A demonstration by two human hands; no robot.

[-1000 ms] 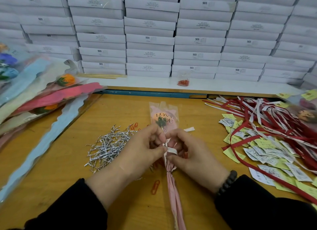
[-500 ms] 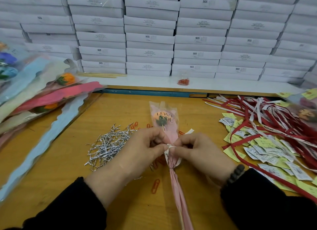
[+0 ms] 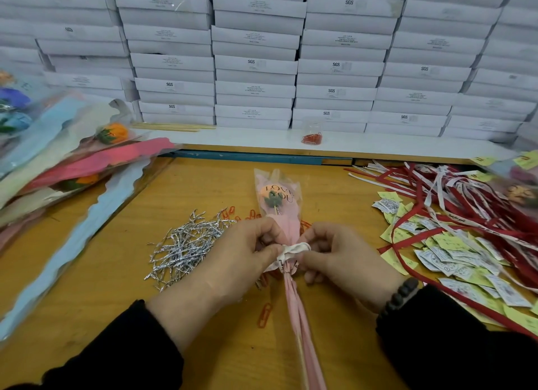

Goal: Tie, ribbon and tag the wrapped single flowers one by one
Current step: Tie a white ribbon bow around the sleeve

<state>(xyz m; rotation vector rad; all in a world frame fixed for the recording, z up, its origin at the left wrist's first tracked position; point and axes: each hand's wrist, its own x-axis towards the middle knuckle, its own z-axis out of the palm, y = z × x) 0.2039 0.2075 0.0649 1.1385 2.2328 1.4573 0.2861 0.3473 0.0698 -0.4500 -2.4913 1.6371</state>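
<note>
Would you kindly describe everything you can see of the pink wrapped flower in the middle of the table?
The pink wrapped flower lies on the wooden table, head pointing away from the person. A clear sleeve printed "LOVE YOU" covers an orange bloom with green leaves over pink paper. The wrap narrows to a gathered neck, then a long pink tail runs toward the viewer. The left hand and right hand pinch a white ribbon at the neck.

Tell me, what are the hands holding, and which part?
Both hands pinch a white ribbon wrapped round the narrow neck of the pink wrapped flower: the left hand holds its left end, the right hand its right end.
</note>
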